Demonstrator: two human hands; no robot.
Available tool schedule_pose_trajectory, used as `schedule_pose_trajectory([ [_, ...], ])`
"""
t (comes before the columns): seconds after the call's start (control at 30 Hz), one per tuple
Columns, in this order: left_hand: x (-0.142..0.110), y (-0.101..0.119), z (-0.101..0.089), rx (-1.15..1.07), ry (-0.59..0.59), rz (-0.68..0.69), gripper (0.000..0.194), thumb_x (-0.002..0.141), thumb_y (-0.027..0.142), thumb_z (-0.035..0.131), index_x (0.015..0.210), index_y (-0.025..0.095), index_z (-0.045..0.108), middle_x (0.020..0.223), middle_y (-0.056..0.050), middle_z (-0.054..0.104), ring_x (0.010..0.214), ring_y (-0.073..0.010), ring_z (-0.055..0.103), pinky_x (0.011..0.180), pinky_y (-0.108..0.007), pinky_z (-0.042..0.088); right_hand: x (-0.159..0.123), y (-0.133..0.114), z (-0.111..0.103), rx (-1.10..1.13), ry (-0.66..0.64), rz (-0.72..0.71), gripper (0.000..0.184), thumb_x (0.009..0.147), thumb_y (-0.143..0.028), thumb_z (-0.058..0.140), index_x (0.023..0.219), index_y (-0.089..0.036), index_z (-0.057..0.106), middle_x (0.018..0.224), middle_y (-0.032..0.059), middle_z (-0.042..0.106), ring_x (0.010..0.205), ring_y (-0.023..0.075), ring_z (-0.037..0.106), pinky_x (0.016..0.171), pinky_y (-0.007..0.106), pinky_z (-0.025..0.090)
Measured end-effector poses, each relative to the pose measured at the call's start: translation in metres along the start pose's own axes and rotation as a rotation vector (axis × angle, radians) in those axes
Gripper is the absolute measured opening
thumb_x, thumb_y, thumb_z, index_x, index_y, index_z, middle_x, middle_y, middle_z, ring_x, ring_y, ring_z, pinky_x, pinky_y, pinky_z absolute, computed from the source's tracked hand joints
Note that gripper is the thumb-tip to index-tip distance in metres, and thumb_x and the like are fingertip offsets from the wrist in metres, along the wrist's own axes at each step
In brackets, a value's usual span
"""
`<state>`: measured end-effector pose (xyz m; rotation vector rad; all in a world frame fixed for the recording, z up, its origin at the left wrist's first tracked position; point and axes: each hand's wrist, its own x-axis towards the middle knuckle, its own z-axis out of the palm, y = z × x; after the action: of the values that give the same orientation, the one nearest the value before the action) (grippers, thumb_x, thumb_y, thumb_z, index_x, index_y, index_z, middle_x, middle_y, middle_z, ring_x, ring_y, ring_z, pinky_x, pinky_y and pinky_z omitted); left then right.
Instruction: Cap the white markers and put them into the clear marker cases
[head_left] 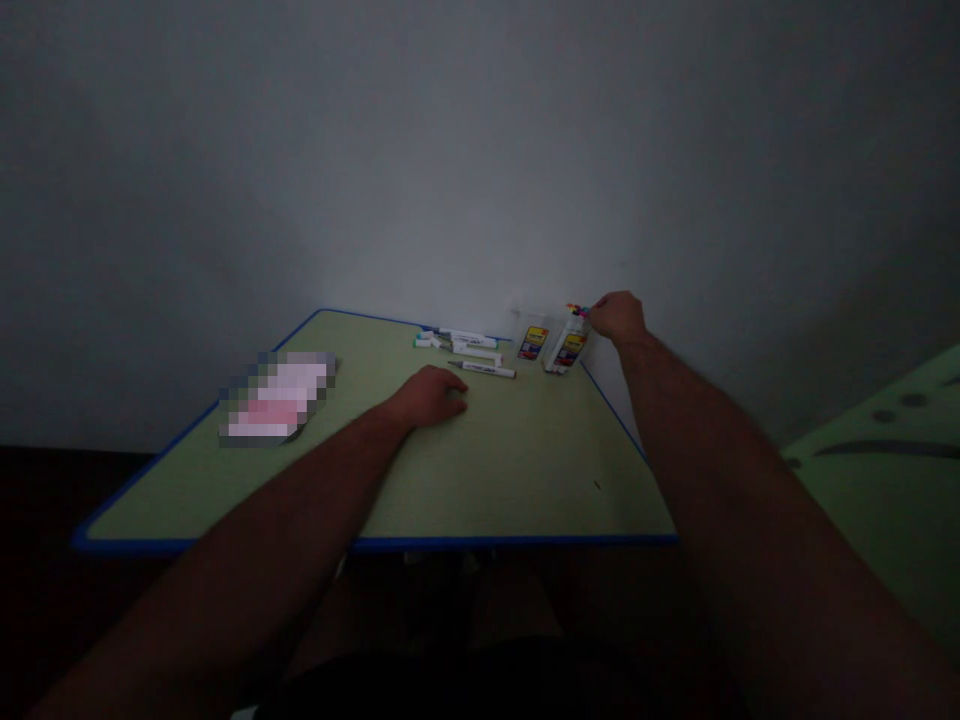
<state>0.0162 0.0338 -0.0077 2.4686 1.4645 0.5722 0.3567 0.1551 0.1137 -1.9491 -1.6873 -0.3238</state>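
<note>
My right hand (619, 318) reaches to the far right corner, its fingers pinched on a marker at the top of a clear plastic case (568, 350). That case has a yellow label and holds several markers with colourful caps. It leans a little to the right. Just left of it stands a second clear case (532, 342), which looks empty. My left hand (431, 397) rests on the tabletop, thumb and fingers apart, with nothing in it. Beyond it lies a white marker (484, 370), near several other loose white markers (466, 339).
The pale table (480, 480) has a blue edge and stands against a grey wall (480, 160). A blurred-out pink and white flat object (281, 395) lies on its left side. A small dark mark (597, 485) is near the front right. A light green panel (892, 480) stands at right.
</note>
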Motion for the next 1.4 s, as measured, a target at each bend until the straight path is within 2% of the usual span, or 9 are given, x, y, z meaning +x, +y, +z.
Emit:
schedule_pose_trajectory([
  [0.37,0.0,-0.001,0.001,-0.006,0.006,0.008,0.043,0.081,0.039,0.063,0.118,0.019,0.074,0.126,-0.009,0.072,0.12,-0.0237,0.064,0.108,-0.033,0.043,-0.016,-0.014,-0.019,0.041,0.017,0.081,0.023,0.076,-0.015,0.066,0.094,-0.009,0.078,0.099,0.0175,0.074,0.096,0.0273,0.068,0.089,0.039,0.053],
  [0.5,0.0,-0.001,0.002,-0.018,0.005,-0.006,0.043,0.081,0.039,0.063,0.118,0.021,0.075,0.125,-0.008,0.073,0.118,-0.0237,0.065,0.107,-0.033,0.045,-0.026,-0.021,-0.022,0.077,0.132,0.092,0.021,0.081,-0.015,0.06,0.094,-0.01,0.076,0.101,0.0184,0.074,0.094,0.027,0.067,0.088,0.04,0.052],
  [0.67,0.001,-0.001,0.003,-0.022,0.014,-0.019,0.042,0.08,0.041,0.064,0.116,0.023,0.075,0.125,-0.007,0.073,0.119,-0.0241,0.065,0.107,-0.034,0.045,-0.049,-0.039,-0.016,0.151,0.253,0.062,0.022,0.09,-0.028,0.053,0.087,-0.015,0.072,0.092,0.0125,0.072,0.084,0.0227,0.064,0.081,0.036,0.05],
  [0.83,-0.001,0.002,-0.001,-0.004,0.006,-0.047,0.045,0.081,0.04,0.063,0.12,0.019,0.074,0.125,-0.009,0.073,0.118,-0.0258,0.065,0.106,-0.034,0.046,-0.085,-0.064,0.004,0.23,0.198,-0.004,0.033,0.095,-0.039,0.049,0.077,-0.018,0.066,0.081,0.0078,0.068,0.077,0.0197,0.061,0.075,0.031,0.046],
  [0.97,-0.003,0.003,-0.006,0.013,0.027,-0.143,0.046,0.084,0.042,0.061,0.121,0.019,0.074,0.121,-0.009,0.074,0.111,-0.0262,0.068,0.102,-0.034,0.049,-0.114,-0.081,0.028,0.277,0.035,-0.063,0.025,0.091,-0.033,0.054,0.076,-0.019,0.067,0.082,0.0067,0.07,0.079,0.0201,0.063,0.075,0.03,0.046],
  [1.07,-0.003,0.0,-0.009,0.06,0.048,-0.184,0.044,0.085,0.044,0.06,0.119,0.021,0.075,0.119,-0.008,0.075,0.112,-0.0264,0.067,0.102,-0.035,0.049,-0.131,-0.088,0.046,0.28,-0.064,-0.095,0.017,0.089,-0.026,0.055,0.084,-0.02,0.07,0.091,0.0068,0.074,0.085,0.0219,0.066,0.078,0.032,0.048],
  [1.17,-0.003,-0.004,-0.012,0.093,0.068,-0.232,0.045,0.086,0.045,0.06,0.119,0.02,0.075,0.119,-0.009,0.074,0.114,-0.0273,0.066,0.101,-0.036,0.049,-0.142,-0.087,0.059,0.253,-0.124,-0.191,0.022,0.089,-0.025,0.054,0.098,-0.022,0.074,0.102,0.0082,0.075,0.095,0.0246,0.067,0.086,0.035,0.05],
  [1.3,-0.004,-0.006,-0.014,0.09,0.083,-0.301,0.042,0.086,0.044,0.06,0.118,0.021,0.075,0.118,-0.008,0.075,0.111,-0.0267,0.067,0.102,-0.036,0.05,-0.149,-0.08,0.065,0.19,-0.167,-0.349,0.031,0.089,-0.022,0.056,0.115,-0.018,0.073,0.12,0.0123,0.071,0.112,0.0282,0.062,0.098,0.041,0.048],
  [1.4,-0.005,-0.006,-0.015,0.075,0.077,-0.295,0.042,0.087,0.042,0.06,0.117,0.018,0.076,0.121,-0.011,0.074,0.113,-0.0282,0.066,0.103,-0.038,0.049,-0.149,-0.077,0.066,0.158,-0.187,-0.41,0.035,0.089,-0.023,0.058,0.12,-0.017,0.072,0.123,0.0127,0.07,0.116,0.0287,0.06,0.102,0.042,0.046],
])
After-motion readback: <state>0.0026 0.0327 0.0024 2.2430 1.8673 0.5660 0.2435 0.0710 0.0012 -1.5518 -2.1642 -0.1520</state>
